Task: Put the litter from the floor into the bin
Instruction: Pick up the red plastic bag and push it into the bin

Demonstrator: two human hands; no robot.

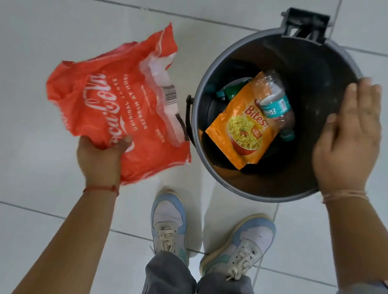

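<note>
A round grey bin stands open on the tiled floor, its dark inside showing. In it lie an orange snack packet, a clear plastic bottle with a teal label, and something green underneath. My left hand grips the near edge of a crumpled red plastic wrapper with white lettering, held in the air just left of the bin's rim. My right hand rests flat over the bin's right rim, fingers together and extended, holding nothing.
White floor tiles with dark grout lines spread all around. My two feet in pale blue and white trainers stand right in front of the bin. A black hinge bracket sits at the bin's far edge.
</note>
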